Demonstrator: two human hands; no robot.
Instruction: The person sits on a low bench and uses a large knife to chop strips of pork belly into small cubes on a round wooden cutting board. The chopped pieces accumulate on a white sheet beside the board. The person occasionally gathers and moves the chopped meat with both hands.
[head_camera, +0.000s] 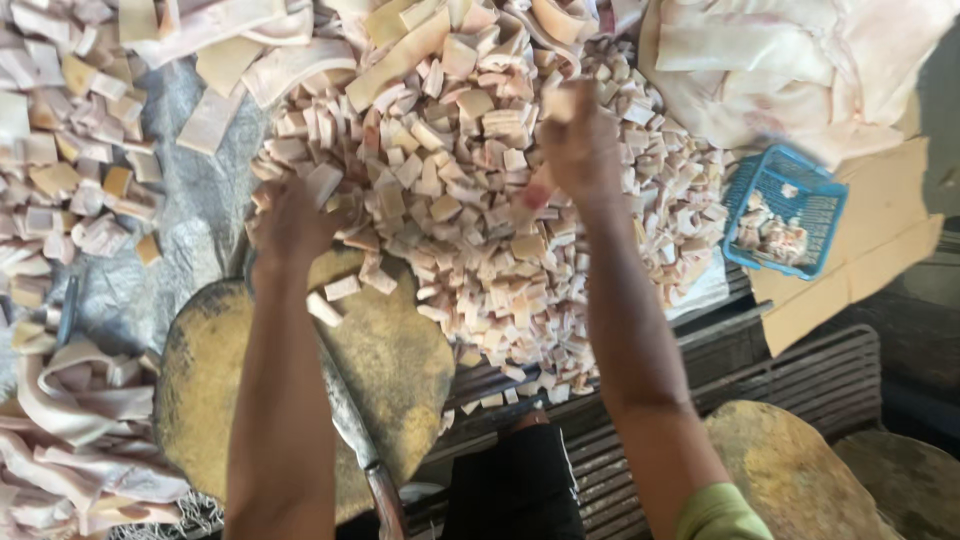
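Reaching into cut pieces (470, 200) — left hand (290, 225) cupped, right hand (580, 145) pinching one.

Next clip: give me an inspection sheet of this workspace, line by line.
Surface: round yellowish chopping block on a slatted bench; grey sheet beneath the pieces.
Job's things: big pile of pale cut cubes; long uncut strips at lower left.
Clutter: knife lying on the block; blue basket with a few pieces; cardboard.
Hands: left hand in the pile's edge; right hand raised over the pile, blurred.
Cables: nothing seen.
Surroundings: second block at lower right.
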